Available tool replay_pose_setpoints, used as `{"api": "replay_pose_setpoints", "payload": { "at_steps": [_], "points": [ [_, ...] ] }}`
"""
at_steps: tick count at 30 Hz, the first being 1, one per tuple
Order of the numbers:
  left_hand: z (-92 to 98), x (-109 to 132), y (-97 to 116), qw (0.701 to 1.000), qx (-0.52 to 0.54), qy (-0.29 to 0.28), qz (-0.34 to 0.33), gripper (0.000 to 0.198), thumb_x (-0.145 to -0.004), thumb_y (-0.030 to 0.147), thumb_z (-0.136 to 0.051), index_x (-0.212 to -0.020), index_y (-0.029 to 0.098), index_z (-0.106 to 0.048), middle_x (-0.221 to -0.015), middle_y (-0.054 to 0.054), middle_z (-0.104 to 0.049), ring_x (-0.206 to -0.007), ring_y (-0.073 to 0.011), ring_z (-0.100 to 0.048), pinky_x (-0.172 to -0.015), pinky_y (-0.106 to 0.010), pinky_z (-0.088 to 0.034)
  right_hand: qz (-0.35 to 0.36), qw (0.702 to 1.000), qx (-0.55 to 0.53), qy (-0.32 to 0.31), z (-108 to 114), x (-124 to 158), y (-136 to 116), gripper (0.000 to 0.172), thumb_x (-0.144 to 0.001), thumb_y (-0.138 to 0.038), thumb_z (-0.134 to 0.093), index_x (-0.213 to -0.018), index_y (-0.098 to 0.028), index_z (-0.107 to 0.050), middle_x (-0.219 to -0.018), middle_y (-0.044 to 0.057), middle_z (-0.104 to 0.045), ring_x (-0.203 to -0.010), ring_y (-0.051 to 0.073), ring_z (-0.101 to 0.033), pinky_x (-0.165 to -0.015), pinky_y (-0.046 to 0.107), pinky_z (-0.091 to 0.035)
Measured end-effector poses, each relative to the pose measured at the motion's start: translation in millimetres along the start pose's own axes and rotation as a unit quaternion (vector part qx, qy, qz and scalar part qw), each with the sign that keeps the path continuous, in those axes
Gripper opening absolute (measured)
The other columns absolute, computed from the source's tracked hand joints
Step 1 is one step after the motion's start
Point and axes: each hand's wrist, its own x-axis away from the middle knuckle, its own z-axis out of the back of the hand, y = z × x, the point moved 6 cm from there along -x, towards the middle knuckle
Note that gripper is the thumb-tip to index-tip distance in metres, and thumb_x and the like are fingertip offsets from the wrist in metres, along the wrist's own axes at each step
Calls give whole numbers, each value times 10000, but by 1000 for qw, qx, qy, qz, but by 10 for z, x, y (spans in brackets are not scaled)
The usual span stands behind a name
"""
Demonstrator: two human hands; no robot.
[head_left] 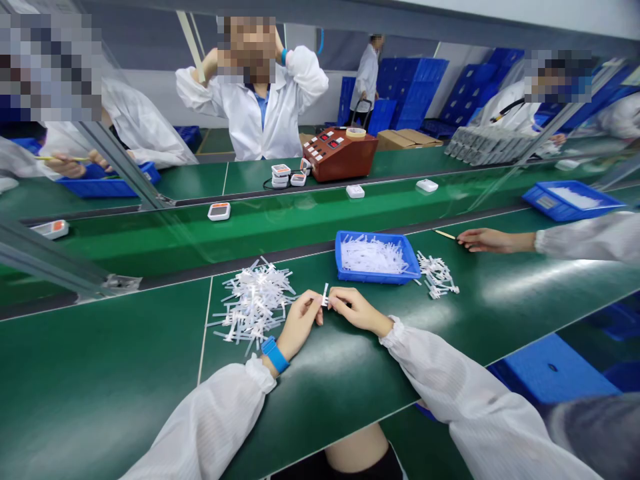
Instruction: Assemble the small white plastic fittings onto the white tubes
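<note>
- White plastic-looking strip (325, 292) sits between both hands, low over the bench (125, 373); one thin tail points up, lower end has short crosswise bits, too small to read
- Left hand (303, 316): thumb and index pinch the strip's lower end, other fingers curled under
- Right hand (358, 309): thumb and index bunched together at the strip's other side; can't tell if they grip or just steady it
- Two-handed fingertip hold probably because the part is tiny and flexible; palms would hide it
- Pile (257, 299) of similar strips just beside the left hand, loose, tangled, tails at all angles; likely put there for short reach
- Bin (379, 277) beyond the right hand: blue, rigid-looking, sloped walls, full of thin white pieces; walls presumably stop them scattering
- Small pile (438, 277) against the bin's right side, chunkier ends showing
- Bench dark green, smooth, glossy under the lights; white strips contrast well on it
- Sleeves (215, 413) thin, white, finely striped, gathered at the cuffs, likely to keep cloth off parts; blue strap (275, 355) on left wrist
- Co-worker's hand (480, 240) at right, fingertips at a thin pale stick (445, 234)
</note>
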Motion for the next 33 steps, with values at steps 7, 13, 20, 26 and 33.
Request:
{"api": "replay_pose_setpoints", "payload": {
  "at_steps": [7,13,20,26,33],
  "points": [
    [-31,19,42,998,-50,-23,-7,289,-903,435,-492,-798,169,-535,-581,37,-507,-536,-106,-505,-572,-232,-416,14,999,-2,-32,0,1,-13,417,-983,-407,-353,-706,-156,-538,-657,5,-487,-615,128,-435,-601,253,-343],
    [-66,32,32,999,-28,-34,5,296,-914,438,-468,-826,164,-535,-610,29,-522,-535,-104,-526,-546,-227,-425,14,999,-13,-40,8,-6,-11,406,-982,-398,-358,-698,-159,-522,-664,4,-485,-614,125,-435,-610,250,-345],
    [-65,13,8,999,-17,-40,11,312,-898,461,-490,-827,160,-535,-631,29,-517,-510,-93,-528,-521,-220,-431,11,999,-12,-42,12,-2,-2,443,-974,-444,-353,-690,-155,-532,-658,5,-487,-593,120,-415,-576,244,-333],
    [-70,-1,-28,998,-21,-56,9,313,-891,462,-501,-806,162,-522,-645,29,-517,-512,-92,-539,-514,-220,-444,10,998,-24,-51,-2,11,19,445,-969,-448,-365,-681,-153,-531,-655,5,-492,-592,118,-424,-568,242,-330],
    [-64,10,-68,998,-38,-57,3,307,-908,453,-478,-820,162,-523,-654,26,-522,-526,-90,-536,-524,-216,-440,11,998,-24,-48,-7,6,5,421,-970,-414,-380,-689,-149,-548,-655,8,-510,-589,116,-432,-565,238,-333]
  ]
}}
